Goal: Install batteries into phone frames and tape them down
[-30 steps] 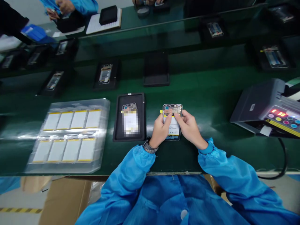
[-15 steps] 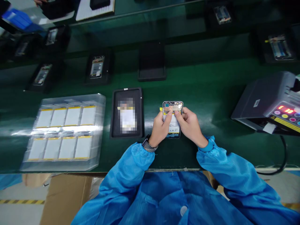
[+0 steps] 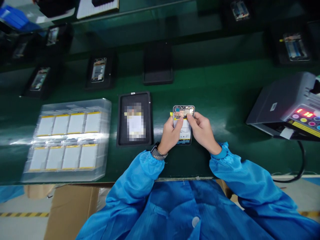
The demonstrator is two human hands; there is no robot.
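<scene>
- Mid-frame, left hand and right hand: grip clamped on an opened, silver-rimmed rectangular phone.
- Thumb-pressing seems in hand; the next move probably calls for steadiness.

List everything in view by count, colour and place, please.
workbench: 1, green, throughout
opened phone: 1, silver-framed, centre
shallow trays: at least 8, black, on workbench
phones in trays: at least 5, silver-edged, farther back
pixelated item: 1, whitish, nearest shallow tray
plastic battery trays: stacked, count unclear, clear, left
tray batteries: 8 visible, white, in plastic stack
machine with digital display: 1, grey, right
bin: 1, blue, far left
cardboard box: 1, brown, below workbench
wristwatch: 1, dark, left wrist
sleeves: 2, blue, bottom
left hand: 1, on opened phone
right hand: 1, likewise
</scene>
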